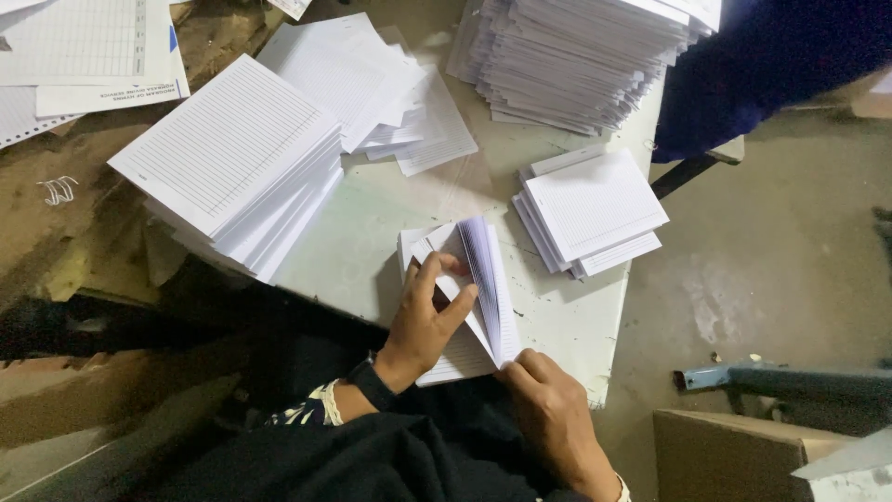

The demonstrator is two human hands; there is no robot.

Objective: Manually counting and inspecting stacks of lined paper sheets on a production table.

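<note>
I see, far left, tall stack of ruled sheets on desk, overhanging its edge. Left hand grasping fanned bundle of ruled pages at near desk edge, thumb and fingers spreading leaves. Right hand pinching bundle's lower corner. Right of bundle, small stack of sheets; behind it, large pile.

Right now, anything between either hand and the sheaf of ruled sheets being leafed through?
Nothing visible. The left hand lies on the sheaf of ruled sheets, fingers in the fanned pages; the right hand touches its near corner.
</note>
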